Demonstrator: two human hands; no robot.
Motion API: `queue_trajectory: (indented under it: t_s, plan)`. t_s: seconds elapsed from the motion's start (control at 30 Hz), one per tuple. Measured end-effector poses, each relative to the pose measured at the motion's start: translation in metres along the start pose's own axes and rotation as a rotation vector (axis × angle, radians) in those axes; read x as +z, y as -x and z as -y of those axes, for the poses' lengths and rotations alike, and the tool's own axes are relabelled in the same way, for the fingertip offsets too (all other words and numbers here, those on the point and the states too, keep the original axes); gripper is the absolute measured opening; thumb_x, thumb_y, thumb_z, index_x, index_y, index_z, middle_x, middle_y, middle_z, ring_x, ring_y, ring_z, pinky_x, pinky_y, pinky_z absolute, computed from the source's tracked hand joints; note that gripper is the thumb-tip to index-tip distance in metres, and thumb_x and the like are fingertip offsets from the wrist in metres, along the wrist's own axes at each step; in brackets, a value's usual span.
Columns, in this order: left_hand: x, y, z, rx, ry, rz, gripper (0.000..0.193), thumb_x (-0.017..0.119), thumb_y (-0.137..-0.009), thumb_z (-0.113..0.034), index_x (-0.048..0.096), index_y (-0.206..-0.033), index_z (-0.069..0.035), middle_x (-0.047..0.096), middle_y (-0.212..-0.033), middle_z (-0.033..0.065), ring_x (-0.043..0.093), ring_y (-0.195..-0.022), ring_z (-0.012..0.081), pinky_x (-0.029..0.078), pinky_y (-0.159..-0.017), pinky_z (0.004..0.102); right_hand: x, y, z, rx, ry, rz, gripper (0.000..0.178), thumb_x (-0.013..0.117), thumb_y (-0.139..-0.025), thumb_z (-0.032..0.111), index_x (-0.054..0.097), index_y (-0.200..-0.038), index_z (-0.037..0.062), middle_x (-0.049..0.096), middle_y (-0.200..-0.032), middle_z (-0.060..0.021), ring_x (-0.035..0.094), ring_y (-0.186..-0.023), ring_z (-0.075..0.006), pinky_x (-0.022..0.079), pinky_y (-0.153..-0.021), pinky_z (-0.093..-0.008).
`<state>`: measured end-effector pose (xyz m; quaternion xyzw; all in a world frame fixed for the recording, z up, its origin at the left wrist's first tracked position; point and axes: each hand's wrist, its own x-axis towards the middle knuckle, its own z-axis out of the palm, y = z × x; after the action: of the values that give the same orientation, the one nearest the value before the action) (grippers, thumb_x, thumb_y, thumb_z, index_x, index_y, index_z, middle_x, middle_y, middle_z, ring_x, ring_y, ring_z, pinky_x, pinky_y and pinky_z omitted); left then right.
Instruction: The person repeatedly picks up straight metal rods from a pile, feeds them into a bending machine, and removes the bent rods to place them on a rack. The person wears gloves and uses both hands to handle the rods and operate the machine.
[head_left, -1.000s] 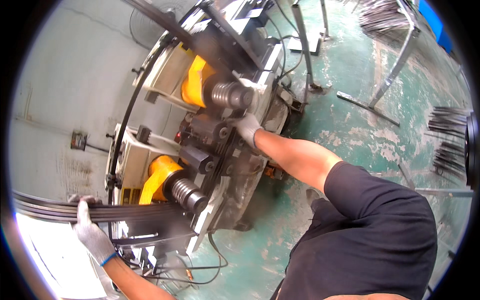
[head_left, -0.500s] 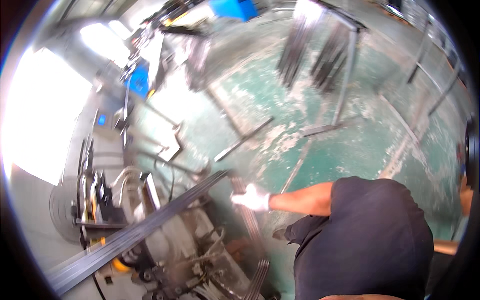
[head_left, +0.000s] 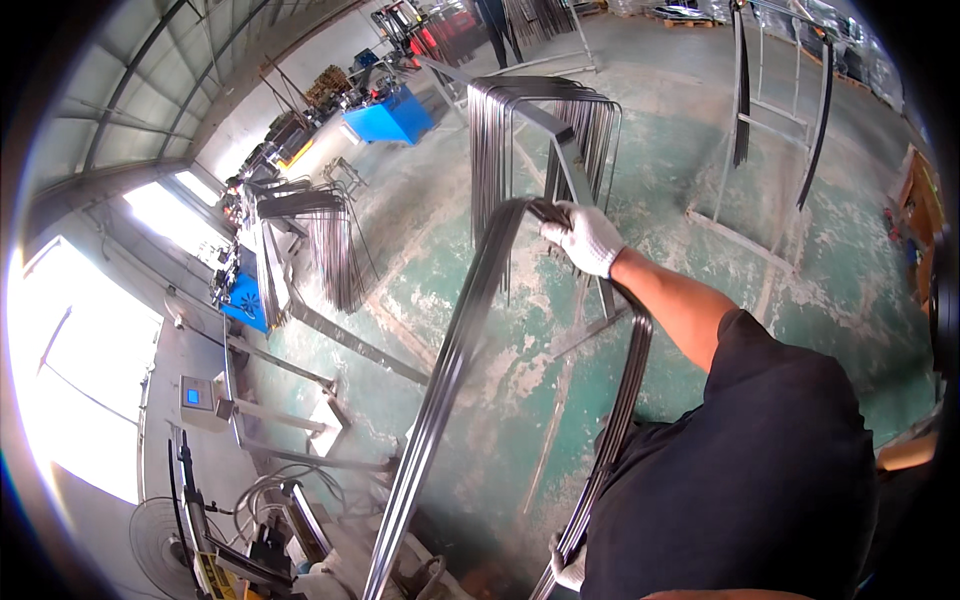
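A bundle of dark, shiny metal strips [head_left: 440, 390], bent into a long U, is held in front of me with its bend upward. At the bend, my right hand [head_left: 588, 240], in a white knit glove with its arm stretched out, is closed round the strips. My left hand [head_left: 568, 566], also gloved, shows partly at the lower edge. It is closed against the leg of the bundle nearer my body, and my dark shirt hides the rest of it. The other leg runs down past the lower edge, so its end is out of sight.
Beyond the bundle stands a rack [head_left: 567, 165] hung with bent strips; another hung stack [head_left: 315, 215] is at left. A metal frame [head_left: 750, 235] stands far right, a blue cabinet [head_left: 388, 115] far back. Lower left are a machine [head_left: 310, 560], a fan [head_left: 160, 545] and a control box [head_left: 203, 402].
The bundle has swung from lying across the lower left to hanging bend-up ahead of me. My right hand has risen with it toward the rack. The view has shifted and is sharper.
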<state>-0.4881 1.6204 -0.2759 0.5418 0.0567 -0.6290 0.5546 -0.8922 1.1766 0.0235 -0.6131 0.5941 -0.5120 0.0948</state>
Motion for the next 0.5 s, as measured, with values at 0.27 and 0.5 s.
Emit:
queue_trajectory:
  t_s: [0.27,0.5]
  plan:
    - [0.19,-0.101,0.059,-0.062,0.193,0.034,0.05,0.05,-0.103,-0.017,0.05,-0.15,-0.002,0.054,-0.151,0.0239,0.057,-0.133,0.0347,0.047,-0.111,0.051,-0.071,-0.18,-0.1,-0.081,0.172,-0.014,0.03,0.069,-0.1,0.035,0.071,-0.114,0.0092,0.073,-0.093,-0.023,0.071,-0.089,-0.0455,0.055,-0.076,-0.0529]
    - [0.342,-0.202,0.057,-0.547,1.214,0.345,0.036,0.043,-0.106,-0.013,0.049,-0.138,0.004,0.056,-0.139,0.0241,0.058,-0.123,0.0408,0.047,-0.108,0.0531,-0.043,-0.34,-0.278,-0.329,0.305,0.036,0.024,0.069,-0.098,0.024,0.067,-0.118,0.0108,0.075,-0.102,-0.0184,0.072,-0.093,-0.0433,0.057,-0.079,-0.052]
